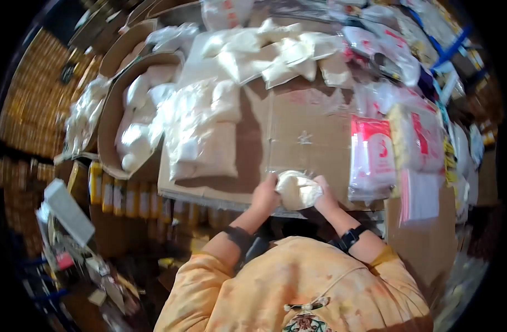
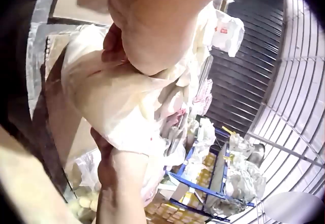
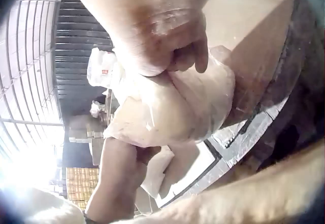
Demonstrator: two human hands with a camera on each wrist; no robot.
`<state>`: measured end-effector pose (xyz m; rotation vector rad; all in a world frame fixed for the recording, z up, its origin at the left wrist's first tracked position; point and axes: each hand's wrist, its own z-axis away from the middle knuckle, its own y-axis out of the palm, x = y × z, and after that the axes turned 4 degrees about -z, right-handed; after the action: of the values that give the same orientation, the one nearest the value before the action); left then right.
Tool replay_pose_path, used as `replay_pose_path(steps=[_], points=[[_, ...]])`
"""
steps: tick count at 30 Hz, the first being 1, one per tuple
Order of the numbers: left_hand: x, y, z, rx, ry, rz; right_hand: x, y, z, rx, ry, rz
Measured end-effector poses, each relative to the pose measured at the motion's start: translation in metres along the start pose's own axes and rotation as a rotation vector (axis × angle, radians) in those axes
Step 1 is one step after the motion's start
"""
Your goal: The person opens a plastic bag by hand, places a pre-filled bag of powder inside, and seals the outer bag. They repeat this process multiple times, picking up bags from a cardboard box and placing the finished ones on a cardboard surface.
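Observation:
A soft cream-coloured plastic bag [image 1: 298, 190], filled and creased, is between both hands over the front edge of a cardboard-covered table [image 1: 309, 135]. My left hand [image 1: 265, 195] grips its left side. On the opposite side my right hand [image 1: 326, 199] holds it, fingers curled in at the plastic. In the left wrist view the bag [image 2: 101, 89] bulges below the left hand [image 2: 152, 31], with the right hand [image 2: 114, 165] at its lower edge. From the right wrist, the bag's side [image 3: 167, 110] looks pale and wrinkled under the right hand [image 3: 162, 41].
Left on the table stands a stack of filled clear bags [image 1: 203, 133]. Several cream packets [image 1: 286, 55] are heaped at the back. Red-printed plastic bags [image 1: 371, 157] lie to the right. Cardboard boxes [image 1: 107, 138] with bagged goods adjoin the left side.

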<state>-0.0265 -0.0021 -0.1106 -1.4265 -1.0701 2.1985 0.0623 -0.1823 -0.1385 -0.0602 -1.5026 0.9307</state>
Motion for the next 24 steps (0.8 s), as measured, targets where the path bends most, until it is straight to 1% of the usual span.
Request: replay_pose_path(steps=[2,3,4,5,6,7,10,11,13,14,15,16,17,18,19,20,21,22,23,24], points=[[0.001,0.007,0.012,-0.016,-0.031,0.137,-0.014,0.005,0.004,0.051,0.057,-0.061],[-0.002,0.004,0.016,0.022,-0.104,0.163,-0.036,0.012,0.003,0.103,0.095,-0.182],[0.002,0.007,0.021,0.056,-0.152,0.219,-0.013,-0.001,0.005,0.294,0.295,-0.375],[0.005,0.012,0.022,0.087,-0.189,0.276,0.018,-0.007,0.008,0.317,0.459,-0.465],[0.010,0.019,0.022,0.125,-0.220,0.334,0.037,-0.009,0.010,0.329,0.627,-0.554],[0.028,0.040,0.023,0.144,-0.233,0.425,0.017,-0.001,0.012,0.407,0.620,-0.534],[0.023,0.029,0.029,0.268,-0.267,0.503,-0.046,0.013,0.018,0.554,0.600,-0.506],[0.034,0.045,0.030,0.299,-0.380,0.808,-0.077,0.022,0.019,0.587,0.608,-0.550],[0.022,0.033,0.037,0.325,-0.518,1.093,-0.080,0.024,0.026,0.611,0.542,-0.504],[0.017,0.026,0.039,0.335,-0.590,1.236,-0.063,0.021,0.028,0.621,0.509,-0.482],[0.016,0.023,0.039,0.330,-0.590,1.229,-0.048,0.009,0.028,0.661,0.481,-0.366],[0.012,0.015,0.036,0.347,-0.571,1.123,-0.013,-0.006,0.026,0.697,0.453,-0.249],[0.006,0.002,0.031,0.366,-0.547,1.019,0.014,-0.014,0.023,0.625,0.542,-0.292],[0.001,-0.009,0.025,0.388,-0.524,0.915,0.025,-0.025,0.020,0.672,0.556,-0.286],[-0.002,-0.019,0.018,0.401,-0.381,0.839,0.056,-0.040,0.011,0.672,0.650,-0.220],[-0.004,-0.029,0.010,0.379,-0.276,0.737,0.080,-0.053,0.001,0.670,0.746,-0.158],[-0.016,-0.052,0.003,0.320,-0.180,0.609,0.077,-0.061,-0.002,0.675,0.631,-0.337],[-0.023,-0.064,-0.003,0.326,-0.174,0.588,0.074,-0.069,-0.004,0.672,0.505,-0.512],[-0.033,-0.074,-0.002,0.334,-0.145,0.569,0.078,-0.074,-0.004,0.620,0.384,-0.434],[-0.041,-0.082,-0.003,0.336,-0.113,0.549,0.085,-0.077,-0.002,0.601,0.404,-0.430]])
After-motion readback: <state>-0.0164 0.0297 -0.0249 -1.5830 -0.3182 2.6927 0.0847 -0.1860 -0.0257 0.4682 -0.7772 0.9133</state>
